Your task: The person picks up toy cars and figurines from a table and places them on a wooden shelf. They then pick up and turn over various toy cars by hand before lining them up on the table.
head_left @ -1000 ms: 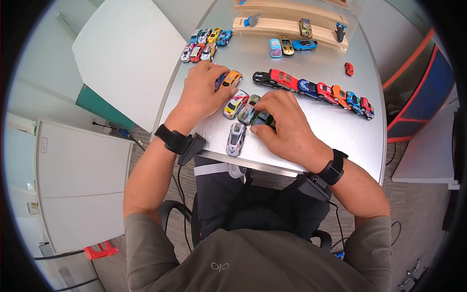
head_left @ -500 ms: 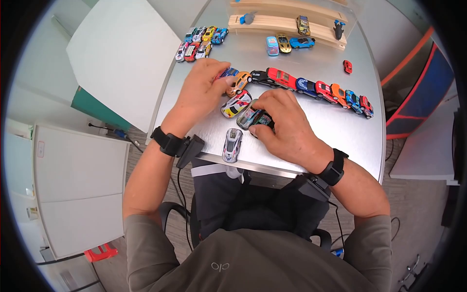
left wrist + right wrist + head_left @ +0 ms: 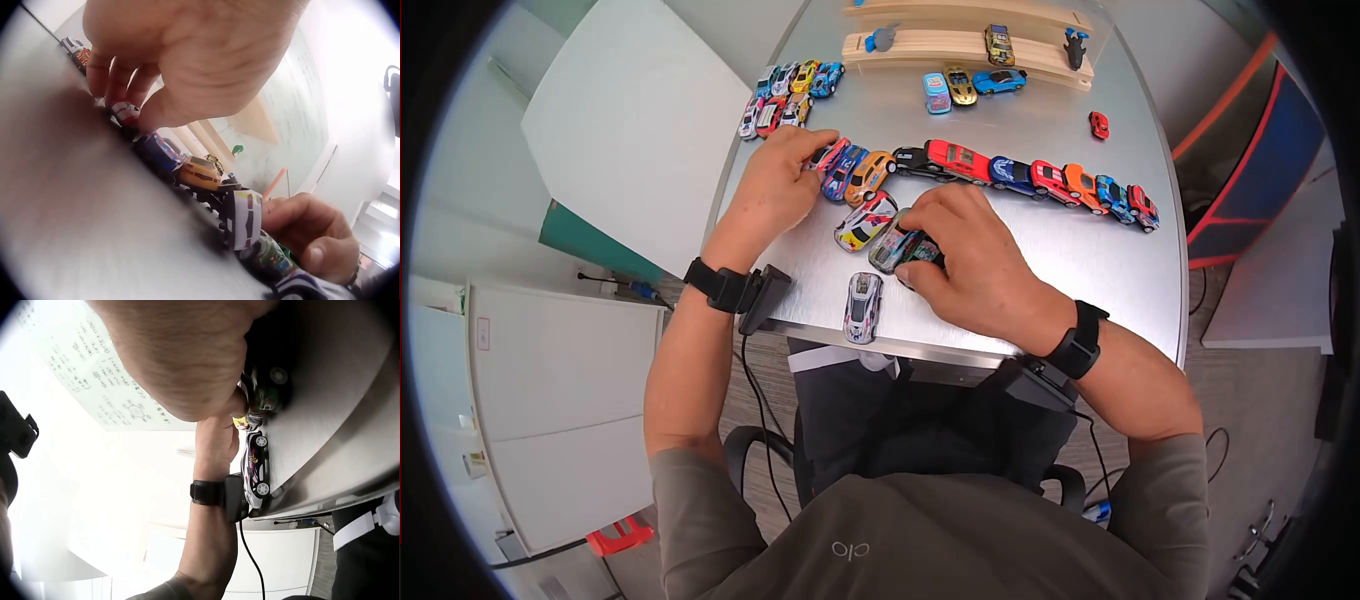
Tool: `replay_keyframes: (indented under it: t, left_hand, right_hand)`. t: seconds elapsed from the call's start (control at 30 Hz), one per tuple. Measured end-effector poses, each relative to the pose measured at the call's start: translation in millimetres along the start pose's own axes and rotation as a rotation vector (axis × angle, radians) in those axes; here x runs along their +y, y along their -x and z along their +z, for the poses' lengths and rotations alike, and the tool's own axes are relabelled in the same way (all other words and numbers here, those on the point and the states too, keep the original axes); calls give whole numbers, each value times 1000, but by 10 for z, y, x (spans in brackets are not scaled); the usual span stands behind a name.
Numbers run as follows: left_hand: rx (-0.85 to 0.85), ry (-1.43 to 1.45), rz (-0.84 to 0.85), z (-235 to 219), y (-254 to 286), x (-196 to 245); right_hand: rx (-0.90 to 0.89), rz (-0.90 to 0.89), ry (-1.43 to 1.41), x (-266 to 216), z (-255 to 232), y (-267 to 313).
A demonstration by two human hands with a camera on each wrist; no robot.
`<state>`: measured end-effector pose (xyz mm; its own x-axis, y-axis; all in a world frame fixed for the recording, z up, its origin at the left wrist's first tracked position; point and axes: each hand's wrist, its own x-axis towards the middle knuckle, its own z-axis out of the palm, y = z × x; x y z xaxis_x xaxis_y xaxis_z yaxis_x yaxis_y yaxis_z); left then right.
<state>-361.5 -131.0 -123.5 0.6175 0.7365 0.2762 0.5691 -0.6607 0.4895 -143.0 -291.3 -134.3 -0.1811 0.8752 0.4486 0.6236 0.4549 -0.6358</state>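
Note:
In the head view my left hand (image 3: 775, 185) pinches a red and white car (image 3: 827, 157) at the left end of a line of cars. Beside it stand a blue car (image 3: 845, 175) and an orange car (image 3: 868, 178). My right hand (image 3: 970, 250) grips a dark green car (image 3: 921, 254), partly hidden under the fingers, against a greenish patterned car (image 3: 890, 246). A white, red and yellow car (image 3: 866, 222) sits between the orange and greenish ones. Nearer the table edge a silver car (image 3: 862, 308) stands apart.
The line continues right with a black car (image 3: 913, 161), a red car (image 3: 957, 161) and several more. Several cars cluster at the back left. Wooden rails (image 3: 960, 48) lie at the back, with a blue car (image 3: 999, 82) before them. A small red car (image 3: 1098, 125) stands at right.
My left hand has moved left from the orange and blue cars to the red and white one. The orange car now meets the black car's end. The greenish and dark cars are turned more sideways.

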Motion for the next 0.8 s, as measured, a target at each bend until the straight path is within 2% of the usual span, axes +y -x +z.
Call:
replay_keyframes:
  t: [0.3,0.47,0.8]
  left_hand:
    - [59,-203,23,0,-125,-47]
    - [26,-153,-8,29,-263,0]
    - [-28,41,87,-37,-249,-194]
  right_hand:
    - [-4,5,2,6,-1,5]
    - [-7,20,-1,12,-12,-3]
    - [-41,15,6,34,-35,-34]
